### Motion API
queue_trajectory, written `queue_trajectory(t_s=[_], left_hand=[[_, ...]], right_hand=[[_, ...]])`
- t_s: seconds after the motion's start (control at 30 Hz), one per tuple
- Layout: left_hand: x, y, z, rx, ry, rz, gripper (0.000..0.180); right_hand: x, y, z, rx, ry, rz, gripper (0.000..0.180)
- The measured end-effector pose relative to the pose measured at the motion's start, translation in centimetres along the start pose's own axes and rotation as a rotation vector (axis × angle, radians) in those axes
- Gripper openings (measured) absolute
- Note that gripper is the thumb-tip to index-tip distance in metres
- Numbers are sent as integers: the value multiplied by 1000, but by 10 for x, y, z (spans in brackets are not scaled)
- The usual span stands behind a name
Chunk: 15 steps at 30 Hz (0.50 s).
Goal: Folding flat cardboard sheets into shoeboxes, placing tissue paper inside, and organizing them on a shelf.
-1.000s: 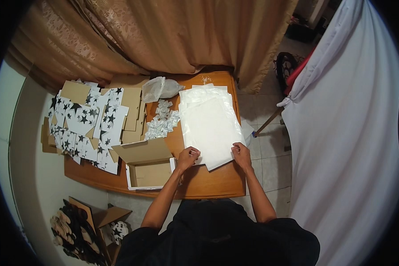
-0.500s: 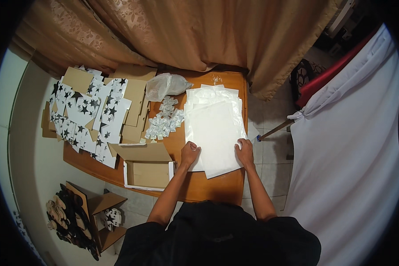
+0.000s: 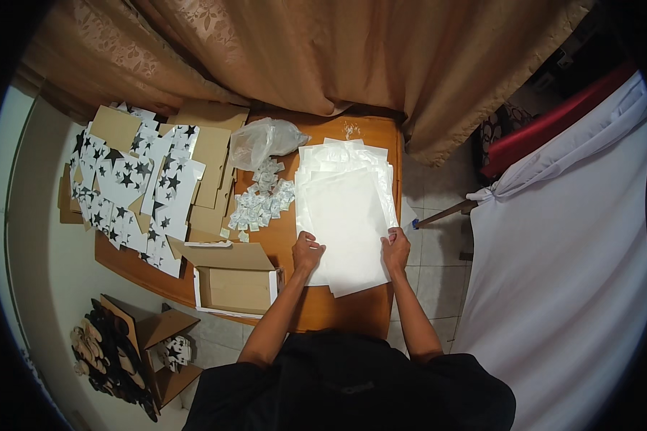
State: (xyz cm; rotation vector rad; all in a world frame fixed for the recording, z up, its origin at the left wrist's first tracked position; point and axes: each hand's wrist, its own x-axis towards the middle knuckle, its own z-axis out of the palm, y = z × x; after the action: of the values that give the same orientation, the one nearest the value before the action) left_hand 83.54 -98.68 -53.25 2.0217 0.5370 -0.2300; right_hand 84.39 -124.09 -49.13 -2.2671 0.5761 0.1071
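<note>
A stack of thin white paper sheets (image 3: pixel 349 215) lies on the table in front of me, its edges uneven, with the top sheet turned slightly askew. My left hand (image 3: pixel 308 253) is closed at the stack's lower left side, thumb over the paper and fingers curled at the edge. Across from it, my right hand (image 3: pixel 395 251) pinches the right edge, thumb on top. How many sheets each hand grips cannot be seen. Left of my left forearm stands an open cardboard box (image 3: pixel 236 287), its lid raised and its inside bare.
Small white packets (image 3: pixel 262 203) lie heaped left of the stack, below a clear plastic bag (image 3: pixel 266 142). Star-printed white cardboard pieces (image 3: pixel 129 187) cover the wooden table's (image 3: pixel 338 316) left part. A brown curtain (image 3: pixel 302 57) hangs behind; a white cloth (image 3: pixel 561 266) hangs at right.
My right hand's fingers have closed more on the sheets' right edge. The whole view has shifted slightly, and the stack stays in nearly the same place.
</note>
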Motion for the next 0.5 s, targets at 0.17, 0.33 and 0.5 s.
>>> queue_trajectory(t_s=[0.17, 0.33, 0.5], left_hand=[[-3, 6, 1, -13, -28, 7, 36], [-1, -5, 1, -16, -20, 56, 36], [2, -4, -13, -196, -71, 37, 33]], right_hand=[[5, 10, 3, 108, 99, -79, 16], [1, 1, -6, -31, 260, -357, 18], [-10, -45, -43, 237, 73, -408, 18]])
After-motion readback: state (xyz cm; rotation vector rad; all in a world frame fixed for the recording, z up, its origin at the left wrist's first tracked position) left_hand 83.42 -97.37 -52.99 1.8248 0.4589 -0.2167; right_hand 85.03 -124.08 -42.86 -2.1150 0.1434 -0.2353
